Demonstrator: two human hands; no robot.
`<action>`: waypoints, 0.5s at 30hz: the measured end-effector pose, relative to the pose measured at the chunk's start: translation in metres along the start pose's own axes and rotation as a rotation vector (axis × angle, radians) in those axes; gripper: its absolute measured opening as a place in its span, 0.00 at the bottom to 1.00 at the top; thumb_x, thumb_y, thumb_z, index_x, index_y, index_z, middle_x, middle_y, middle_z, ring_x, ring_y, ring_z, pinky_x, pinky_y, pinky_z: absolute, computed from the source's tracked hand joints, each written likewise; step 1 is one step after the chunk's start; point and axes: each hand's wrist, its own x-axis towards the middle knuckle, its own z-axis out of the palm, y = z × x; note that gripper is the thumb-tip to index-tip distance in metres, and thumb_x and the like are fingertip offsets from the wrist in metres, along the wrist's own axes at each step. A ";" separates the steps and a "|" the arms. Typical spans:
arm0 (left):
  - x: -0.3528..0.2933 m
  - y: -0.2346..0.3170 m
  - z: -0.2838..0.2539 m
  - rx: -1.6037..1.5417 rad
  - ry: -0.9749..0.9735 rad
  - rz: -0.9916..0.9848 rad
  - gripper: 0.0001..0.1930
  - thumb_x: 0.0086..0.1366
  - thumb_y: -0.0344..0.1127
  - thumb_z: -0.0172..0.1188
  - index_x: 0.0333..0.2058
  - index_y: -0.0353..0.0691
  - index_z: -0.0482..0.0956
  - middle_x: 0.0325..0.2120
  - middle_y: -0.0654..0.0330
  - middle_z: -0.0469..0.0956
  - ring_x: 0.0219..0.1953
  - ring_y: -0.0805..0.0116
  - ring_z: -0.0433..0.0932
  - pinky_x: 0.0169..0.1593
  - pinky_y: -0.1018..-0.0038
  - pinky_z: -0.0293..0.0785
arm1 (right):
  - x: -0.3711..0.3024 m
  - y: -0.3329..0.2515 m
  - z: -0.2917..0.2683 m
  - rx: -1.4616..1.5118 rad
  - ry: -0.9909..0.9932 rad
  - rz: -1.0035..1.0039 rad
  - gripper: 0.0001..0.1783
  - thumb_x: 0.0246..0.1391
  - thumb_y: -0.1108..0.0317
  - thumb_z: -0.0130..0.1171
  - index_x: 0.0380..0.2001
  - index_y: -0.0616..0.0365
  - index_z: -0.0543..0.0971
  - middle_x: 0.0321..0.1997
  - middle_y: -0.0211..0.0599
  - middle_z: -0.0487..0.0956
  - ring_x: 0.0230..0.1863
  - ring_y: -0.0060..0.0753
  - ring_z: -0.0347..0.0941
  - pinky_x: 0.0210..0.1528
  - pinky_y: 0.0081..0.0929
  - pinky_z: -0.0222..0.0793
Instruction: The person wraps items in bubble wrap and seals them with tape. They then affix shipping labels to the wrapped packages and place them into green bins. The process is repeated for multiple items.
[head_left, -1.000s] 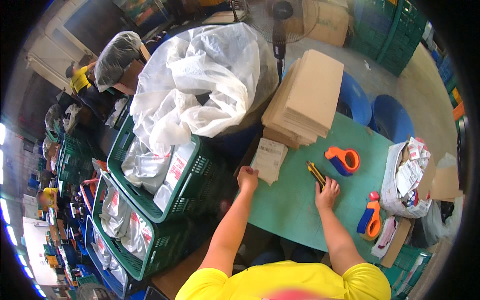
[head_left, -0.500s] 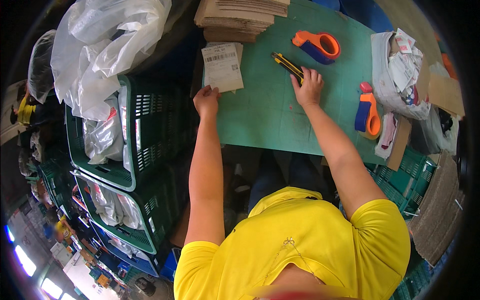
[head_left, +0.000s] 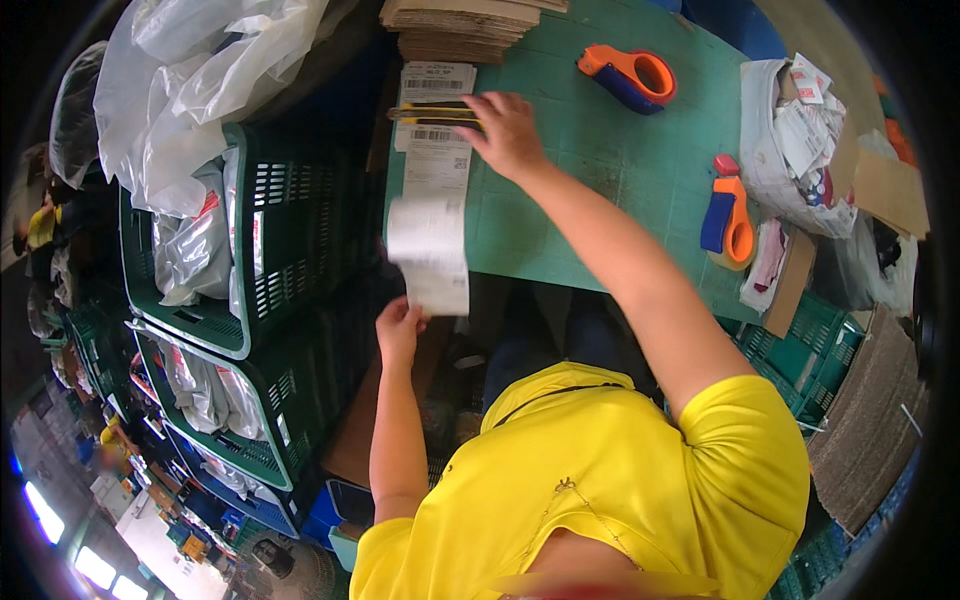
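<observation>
The person wears a bright yellow short-sleeved shirt (head_left: 610, 470) — the sleeves end above the elbows, leaving both forearms bare. A thin dark cord lies across the shirt — near its collar.

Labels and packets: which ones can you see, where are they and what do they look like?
Label strip: long white paper with dark print, running off the green table's near edge; the left hand holds its hanging end, the right hand presses a yellow-and-black cutter across it.
Plastic packets: clear, crinkly, in green crates on the left.
Paper scraps: white, crumpled, in a bag on the right.
</observation>
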 end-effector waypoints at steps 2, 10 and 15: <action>-0.007 -0.035 -0.013 0.015 0.069 -0.093 0.10 0.62 0.27 0.60 0.42 0.30 0.77 0.30 0.58 0.81 0.28 0.72 0.79 0.30 0.80 0.72 | 0.008 -0.007 0.010 -0.099 -0.045 0.023 0.27 0.49 0.50 0.66 0.52 0.46 0.76 0.53 0.34 0.71 0.55 0.42 0.65 0.56 0.49 0.59; 0.010 -0.014 0.003 0.857 0.644 0.420 0.26 0.57 0.28 0.61 0.55 0.33 0.69 0.53 0.41 0.70 0.59 0.44 0.65 0.61 0.54 0.60 | -0.038 0.155 -0.108 -0.903 -0.234 0.301 0.32 0.54 0.60 0.61 0.61 0.20 0.69 0.73 0.34 0.53 0.72 0.51 0.48 0.66 0.69 0.43; 0.032 0.077 0.085 0.949 0.253 1.072 0.27 0.58 0.35 0.63 0.58 0.47 0.70 0.63 0.48 0.61 0.69 0.43 0.51 0.68 0.46 0.45 | 0.028 0.126 -0.146 -0.482 0.267 0.255 0.32 0.47 0.62 0.65 0.59 0.35 0.72 0.70 0.41 0.59 0.66 0.48 0.59 0.63 0.57 0.52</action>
